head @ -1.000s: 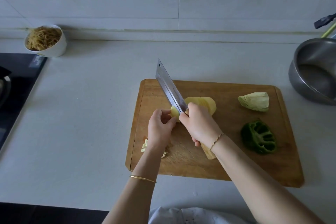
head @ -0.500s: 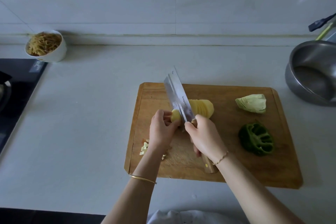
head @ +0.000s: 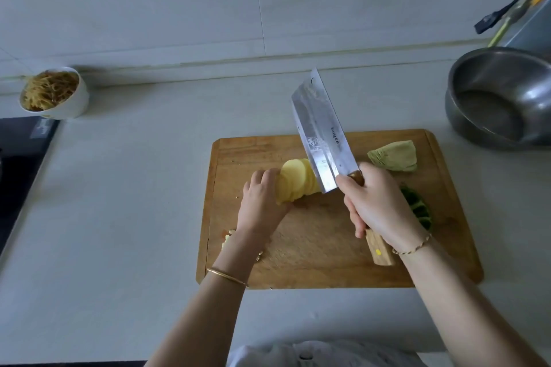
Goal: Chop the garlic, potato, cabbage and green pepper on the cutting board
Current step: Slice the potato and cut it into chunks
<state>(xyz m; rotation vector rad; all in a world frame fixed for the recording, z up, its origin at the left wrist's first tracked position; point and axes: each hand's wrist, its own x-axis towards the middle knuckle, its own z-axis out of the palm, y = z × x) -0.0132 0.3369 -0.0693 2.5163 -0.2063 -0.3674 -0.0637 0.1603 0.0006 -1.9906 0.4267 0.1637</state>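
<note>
Ideally, the left hand (head: pixel 262 202), fingers curled on the fanned potato slices (head: pixel 295 179) mid cutting board (head: pixel 313 253), tucks its fingertips (knuckles guiding) before the right hand (head: pixel 378 202), gripping the raised cleaver (head: pixel 322 143), cuts strips.

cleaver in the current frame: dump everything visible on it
The cleaver has a broad rectangular steel blade, shiny, with a small hole near its far corner, dark lettering on the face and a light wooden handle bearing a yellow dot. The right hand grips the handle. The blade is tilted, flat face toward the camera, far end pointing away, held over the cutting board. Its heel sits against the fanned potato slices; board contact cannot be told.
</note>
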